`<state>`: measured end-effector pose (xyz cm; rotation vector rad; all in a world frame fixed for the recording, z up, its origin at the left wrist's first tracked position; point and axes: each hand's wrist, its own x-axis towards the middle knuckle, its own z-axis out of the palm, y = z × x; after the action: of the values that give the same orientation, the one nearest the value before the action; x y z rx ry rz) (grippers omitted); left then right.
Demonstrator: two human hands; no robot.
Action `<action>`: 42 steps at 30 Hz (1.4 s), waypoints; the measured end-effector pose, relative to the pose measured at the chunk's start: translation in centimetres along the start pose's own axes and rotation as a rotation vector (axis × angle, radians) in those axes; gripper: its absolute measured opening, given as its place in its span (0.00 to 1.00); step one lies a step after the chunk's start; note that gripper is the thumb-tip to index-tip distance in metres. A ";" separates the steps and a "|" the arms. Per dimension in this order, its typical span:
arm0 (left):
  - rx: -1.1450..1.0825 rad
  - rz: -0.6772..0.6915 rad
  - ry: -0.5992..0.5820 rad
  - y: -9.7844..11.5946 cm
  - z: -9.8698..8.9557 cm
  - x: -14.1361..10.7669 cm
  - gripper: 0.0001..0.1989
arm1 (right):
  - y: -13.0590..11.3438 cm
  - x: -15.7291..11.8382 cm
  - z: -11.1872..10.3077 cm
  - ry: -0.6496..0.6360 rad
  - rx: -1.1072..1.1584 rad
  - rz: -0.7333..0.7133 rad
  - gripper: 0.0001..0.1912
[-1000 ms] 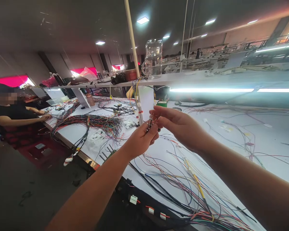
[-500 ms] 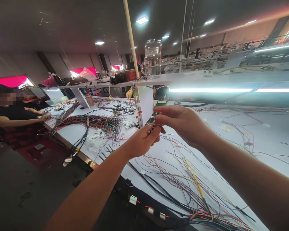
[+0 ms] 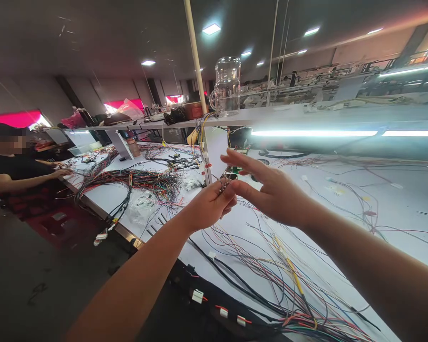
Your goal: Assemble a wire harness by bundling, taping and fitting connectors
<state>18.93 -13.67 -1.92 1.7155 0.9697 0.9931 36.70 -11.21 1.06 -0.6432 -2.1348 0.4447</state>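
Note:
My left hand (image 3: 211,205) is closed around a small cluster of shiny metal pieces (image 3: 224,185), too small to name surely; they poke out above the thumb. My right hand (image 3: 267,187) is just to the right, with its fingers stretched out and apart. Its thumb tip meets the left hand's fingertips beside the metal pieces. Below both hands, a spread of thin coloured wires (image 3: 249,256) lies on the white table (image 3: 388,199). A yellow-sleeved cable (image 3: 294,275) runs among them.
A thick wire bundle (image 3: 139,183) lies further left on the table. White connectors (image 3: 197,296) hang near the front edge. A shelf (image 3: 288,116) with a glass jug (image 3: 228,88) crosses behind the hands. At far left, a person (image 3: 7,175) works at the same table.
The right hand's fingers have lifted and spread away from the small metal pieces, and its thumb now lies at the left fingertips. The left hand stays closed in about the same place.

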 end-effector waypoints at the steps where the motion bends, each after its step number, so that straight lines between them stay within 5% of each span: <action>1: 0.010 0.011 -0.009 0.0 -0.1 0.0 0.18 | 0.1 0.0 0.1 -0.013 -0.034 -0.061 0.25; 6: 0.082 0.020 -0.004 0.0 -0.4 0.2 0.17 | 0.4 -0.3 0.5 -0.116 -0.123 -0.234 0.22; 10: 0.061 0.015 0.020 0.1 -0.2 0.1 0.15 | -0.4 0.0 0.0 -0.052 -0.141 -0.259 0.28; 15: 0.182 -0.020 0.029 0.1 0.0 0.1 0.16 | -0.8 1.0 -0.5 -0.031 -0.187 -0.403 0.16; 18: 0.158 -0.005 0.039 0.0 -0.1 0.0 0.17 | -0.7 1.0 -0.8 0.025 -0.231 -0.267 0.10; 23: 0.078 -0.028 -0.004 0.1 0.0 0.1 0.18 | -1.3 0.8 -1.0 0.040 0.021 0.058 0.04; 29: 0.077 -0.039 -0.027 0.7 0.4 0.1 0.18 | -1.3 1.4 -1.1 0.083 0.246 0.228 0.06; 37: -0.008 0.004 -0.019 0.9 0.6 0.6 0.18 | -0.5 0.0 1.2 0.255 0.373 0.065 0.09; 42: -0.027 0.016 -0.004 1.0 0.2 0.7 0.16 | 0.0 0.2 0.8 0.134 0.152 -0.201 0.11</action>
<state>19.57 -13.37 -0.91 1.7047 0.9376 1.0083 35.90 -11.14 0.71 -0.3576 -1.9924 0.4355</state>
